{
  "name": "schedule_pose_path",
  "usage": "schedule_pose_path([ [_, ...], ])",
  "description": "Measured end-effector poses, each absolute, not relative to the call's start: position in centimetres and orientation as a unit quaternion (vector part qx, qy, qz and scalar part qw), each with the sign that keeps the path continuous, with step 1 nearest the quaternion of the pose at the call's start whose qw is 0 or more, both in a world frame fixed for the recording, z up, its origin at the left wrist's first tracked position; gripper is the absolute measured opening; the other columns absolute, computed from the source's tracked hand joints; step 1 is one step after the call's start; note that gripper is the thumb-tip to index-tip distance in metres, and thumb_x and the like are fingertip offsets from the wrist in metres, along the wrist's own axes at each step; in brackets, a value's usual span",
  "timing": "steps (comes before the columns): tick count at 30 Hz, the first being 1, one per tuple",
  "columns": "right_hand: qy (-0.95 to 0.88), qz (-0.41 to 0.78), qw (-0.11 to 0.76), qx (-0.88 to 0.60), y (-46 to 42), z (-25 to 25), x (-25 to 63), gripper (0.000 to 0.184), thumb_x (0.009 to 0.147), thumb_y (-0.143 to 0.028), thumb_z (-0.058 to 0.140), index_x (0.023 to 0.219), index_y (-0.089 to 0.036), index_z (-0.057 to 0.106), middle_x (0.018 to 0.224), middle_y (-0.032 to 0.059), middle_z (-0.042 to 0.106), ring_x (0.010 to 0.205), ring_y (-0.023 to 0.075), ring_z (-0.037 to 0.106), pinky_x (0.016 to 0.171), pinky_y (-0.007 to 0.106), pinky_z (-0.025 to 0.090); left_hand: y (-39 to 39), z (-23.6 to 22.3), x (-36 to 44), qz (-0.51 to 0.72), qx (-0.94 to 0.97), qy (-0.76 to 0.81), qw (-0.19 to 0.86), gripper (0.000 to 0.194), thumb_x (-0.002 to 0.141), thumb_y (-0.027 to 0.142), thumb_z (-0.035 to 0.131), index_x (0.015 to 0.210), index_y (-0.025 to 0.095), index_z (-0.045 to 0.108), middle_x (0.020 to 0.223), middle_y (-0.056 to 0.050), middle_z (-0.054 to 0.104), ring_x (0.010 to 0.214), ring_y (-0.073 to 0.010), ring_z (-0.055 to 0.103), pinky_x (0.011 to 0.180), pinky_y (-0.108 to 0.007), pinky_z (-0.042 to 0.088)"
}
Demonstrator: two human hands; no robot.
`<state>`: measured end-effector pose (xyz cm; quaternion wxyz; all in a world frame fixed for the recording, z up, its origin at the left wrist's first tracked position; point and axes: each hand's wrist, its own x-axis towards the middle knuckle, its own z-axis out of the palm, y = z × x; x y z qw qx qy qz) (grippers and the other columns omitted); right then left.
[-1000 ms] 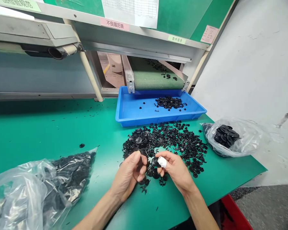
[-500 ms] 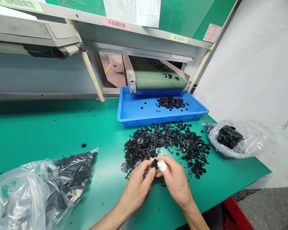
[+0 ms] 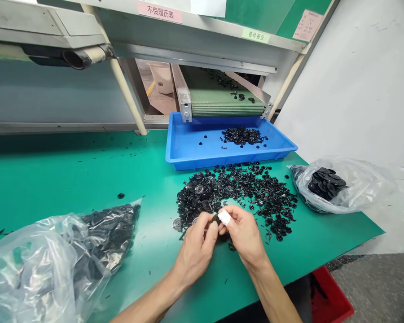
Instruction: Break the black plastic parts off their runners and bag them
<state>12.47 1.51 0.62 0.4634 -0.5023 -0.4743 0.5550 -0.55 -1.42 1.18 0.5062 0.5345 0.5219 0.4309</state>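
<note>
My left hand pinches a small black round plastic disc between thumb and fingers. From the other side, my right hand closes on the same disc, its thumb wrapped in a white covering. Part of the disc is hidden by the fingers. Just beyond the hands spreads a heap of small black plastic parts, many with thin stems. Larger round discs are gathered at the heap's left, and a greyish disc lies at its near left edge.
A blue tray holding black parts stands under the end of a green conveyor belt. Clear bags of black parts lie at left and right. A red bin sits below the table's right edge.
The view has tilted down slightly, so the table and tray appear higher. Both hands stay together at the disc, with only small finger movements.
</note>
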Motion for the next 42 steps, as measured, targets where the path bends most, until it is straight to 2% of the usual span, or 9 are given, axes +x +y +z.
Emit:
schedule_pose_path([
  [3, -0.538, 0.49, 0.443, -0.524, 2.3, 0.9, 14.1, 0.016, 0.085, -0.027, 0.052, 0.091, -0.017, 0.063, 0.076, 0.0033, 0.065, 0.065, 0.0158, 0.063, 0.061, 0.028, 0.054, -0.8, 1.4, -1.0, 0.447, 0.469, 0.48, 0.591, 0.017, 0.092, 0.038, 0.05, 0.086, 0.022, 0.051, 0.066, 0.006, 0.05, 0.046, -0.0081, 0.04, 0.046, -0.021, 0.029],
  [8, -0.75, 0.222, 0.333, -0.528, 2.6, 1.1, 17.1, 0.031, 0.082, -0.007, 0.041, 0.096, -0.019, 0.066, 0.111, 0.0083, 0.063, 0.099, 0.0218, 0.061, 0.085, 0.034, 0.048, -0.1, 1.8, -1.7, 0.513, 0.346, 0.407, 0.672, 0.024, 0.093, 0.04, 0.048, 0.082, 0.019, 0.051, 0.076, 0.003, 0.055, 0.045, -0.0035, 0.037, 0.041, -0.017, 0.024],
  [11, -0.783, 0.168, 0.256, -0.541, 2.1, 1.2, 17.0, 0.033, 0.083, -0.005, 0.042, 0.102, -0.02, 0.065, 0.105, 0.0069, 0.064, 0.09, 0.0197, 0.061, 0.078, 0.03, 0.047, 0.2, 1.7, -1.8, 0.525, 0.314, 0.391, 0.688, 0.031, 0.092, 0.043, 0.05, 0.076, 0.017, 0.052, 0.068, 0.004, 0.051, 0.042, -0.0018, 0.031, 0.039, -0.015, 0.025],
  [14, -0.792, 0.144, 0.181, -0.564, 1.9, 1.4, 16.2, 0.023, 0.085, -0.01, 0.048, 0.096, -0.021, 0.065, 0.092, 0.0043, 0.064, 0.079, 0.0182, 0.061, 0.066, 0.027, 0.043, 0.3, 1.7, -1.9, 0.531, 0.267, 0.393, 0.702, 0.03, 0.087, 0.04, 0.061, 0.071, 0.017, 0.049, 0.067, 0.005, 0.051, 0.04, 0.0002, 0.027, 0.035, -0.012, 0.021],
  [20, -0.792, 0.109, 0.137, -0.585, 1.8, 1.8, 15.4, 0.01, 0.086, -0.016, 0.054, 0.09, -0.021, 0.063, 0.09, 0.0037, 0.063, 0.08, 0.0193, 0.059, 0.059, 0.026, 0.038, 0.5, 1.5, -2.2, 0.537, 0.208, 0.37, 0.729, 0.013, 0.08, 0.022, 0.066, 0.086, 0.017, 0.055, 0.079, 0.0, 0.062, 0.042, -0.0013, 0.037, 0.031, -0.01, 0.024],
  [25, -0.795, 0.12, 0.1, -0.586, 2.3, 1.6, 14.9, 0.024, 0.085, -0.009, 0.052, 0.1, -0.022, 0.064, 0.095, 0.0044, 0.063, 0.081, 0.019, 0.06, 0.059, 0.026, 0.039, 0.2, 1.4, -2.4, 0.52, 0.206, 0.364, 0.745, 0.016, 0.081, 0.024, 0.068, 0.093, 0.015, 0.061, 0.075, 0.001, 0.056, 0.045, -0.0015, 0.039, 0.033, -0.009, 0.026],
  [31, -0.808, 0.08, 0.178, -0.556, 2.3, 1.2, 15.2, 0.029, 0.086, -0.004, 0.045, 0.096, -0.022, 0.066, 0.097, 0.0061, 0.065, 0.088, 0.021, 0.059, 0.069, 0.029, 0.045, 0.0, 1.7, -2.3, 0.493, 0.24, 0.372, 0.749, 0.019, 0.086, 0.034, 0.063, 0.088, 0.016, 0.061, 0.071, 0.004, 0.05, 0.047, -0.0024, 0.04, 0.034, -0.01, 0.026],
  [37, -0.831, 0.046, 0.27, -0.484, 0.4, 2.3, 14.7, 0.033, 0.095, -0.01, 0.037, 0.108, -0.015, 0.066, 0.092, 0.0117, 0.068, 0.087, 0.0233, 0.061, 0.08, 0.036, 0.048, -0.4, 1.5, -1.4, 0.449, 0.319, 0.426, 0.718, 0.026, 0.085, 0.044, 0.061, 0.09, 0.018, 0.057, 0.076, 0.0, 0.06, 0.043, -0.0037, 0.039, 0.034, -0.014, 0.019],
  [42, -0.821, 0.222, 0.3, -0.432, -0.9, 3.4, 14.7, 0.045, 0.088, -0.003, 0.036, 0.121, -0.021, 0.06, 0.113, 0.0088, 0.063, 0.101, 0.0201, 0.06, 0.088, 0.033, 0.049, -0.5, 1.3, -1.3, 0.443, 0.363, 0.438, 0.693, 0.025, 0.088, 0.042, 0.056, 0.083, 0.018, 0.055, 0.069, 0.002, 0.056, 0.042, -0.0046, 0.036, 0.038, -0.016, 0.018],
])
